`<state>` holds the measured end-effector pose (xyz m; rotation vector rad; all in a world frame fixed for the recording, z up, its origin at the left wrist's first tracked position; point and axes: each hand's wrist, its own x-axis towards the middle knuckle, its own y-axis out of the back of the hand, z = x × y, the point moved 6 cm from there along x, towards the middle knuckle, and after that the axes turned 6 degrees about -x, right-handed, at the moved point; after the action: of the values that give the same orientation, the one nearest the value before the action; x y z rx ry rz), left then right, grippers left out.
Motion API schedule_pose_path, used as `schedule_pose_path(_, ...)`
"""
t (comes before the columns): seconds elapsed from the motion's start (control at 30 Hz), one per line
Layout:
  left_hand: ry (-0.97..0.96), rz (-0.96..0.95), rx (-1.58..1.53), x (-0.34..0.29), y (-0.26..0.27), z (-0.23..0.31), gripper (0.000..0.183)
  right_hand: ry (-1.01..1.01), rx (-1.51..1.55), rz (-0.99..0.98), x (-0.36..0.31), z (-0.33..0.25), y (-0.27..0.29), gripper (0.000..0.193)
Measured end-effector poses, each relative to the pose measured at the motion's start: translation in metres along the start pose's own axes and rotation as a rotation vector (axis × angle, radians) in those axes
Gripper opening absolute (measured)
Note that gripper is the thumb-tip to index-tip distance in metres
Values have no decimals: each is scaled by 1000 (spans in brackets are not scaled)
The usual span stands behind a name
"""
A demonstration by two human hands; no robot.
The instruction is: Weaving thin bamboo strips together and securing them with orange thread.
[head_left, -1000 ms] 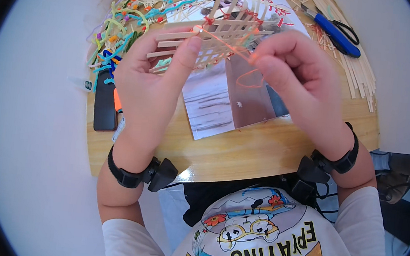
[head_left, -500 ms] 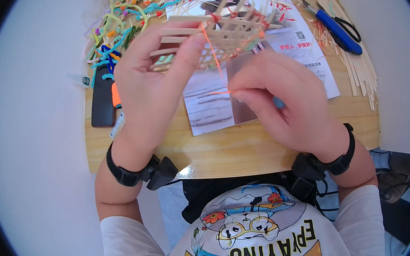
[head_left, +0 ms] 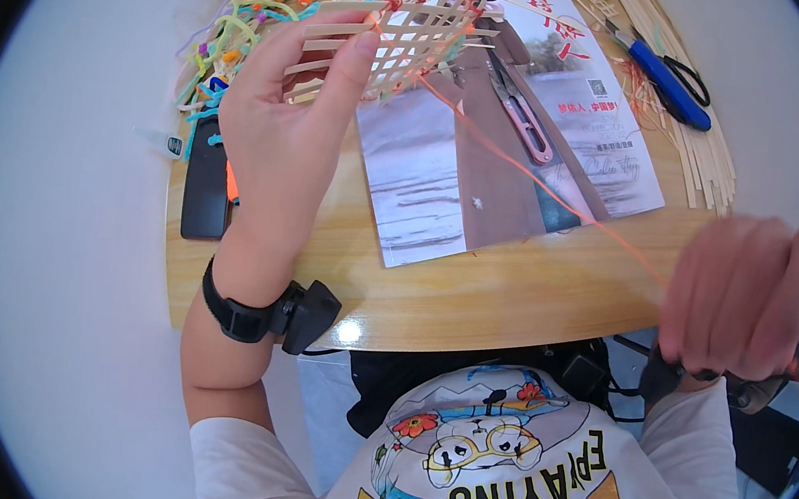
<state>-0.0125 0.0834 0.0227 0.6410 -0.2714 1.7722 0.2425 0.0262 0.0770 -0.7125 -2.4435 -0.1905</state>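
Holding hand: the left hand (head_left: pixel 283 106) pinches the edge of a wooden lattice (head_left: pixel 421 47) between thumb and fingers, the thumb lying on the near face.
Lattice: crossed flat strips with red ties along the far edge, tilted and raised over the upper left of the magazine (head_left: pixel 409 202).
Thread: an orange thread (head_left: pixel 536 174) runs from the lattice's lower edge across the magazine, almost straight, to the other hand.
Pulling hand: the right hand (head_left: pixel 740 295), blurred, is curled into a fist around the thread, beyond the table's near right edge; its exact finger grip cannot be told.
Magazine top: snips (head_left: pixel 521 111) with pink handles lie on the cover.
Table right: blue-handled pliers (head_left: pixel 668 85) rest beside loose wooden strips (head_left: pixel 711 156).
Table left: a dark phone (head_left: pixel 203 190) lies near fuzzy coloured stems (head_left: pixel 232 37).
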Motion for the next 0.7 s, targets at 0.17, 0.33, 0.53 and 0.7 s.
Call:
schedule_pose_path(0.17, 36, 14, -27, -2, 4, -1, 18, -350, 253, -367, -25, 12, -14, 10)
schedule_pose_path(0.33, 39, 0, -57, -5, 4, -3, 18, -649, 390, -109, -47, 46, -46, 11)
schedule_pose_path(0.53, 56, -14, -106, -11, -4, 9, 22, -968, 710, -16, -57, 102, -94, 14)
schedule_pose_path(0.7, 143, -9, -174, -14, -5, 6, 22, -920, 535, 36, -36, 119, -93, 10)
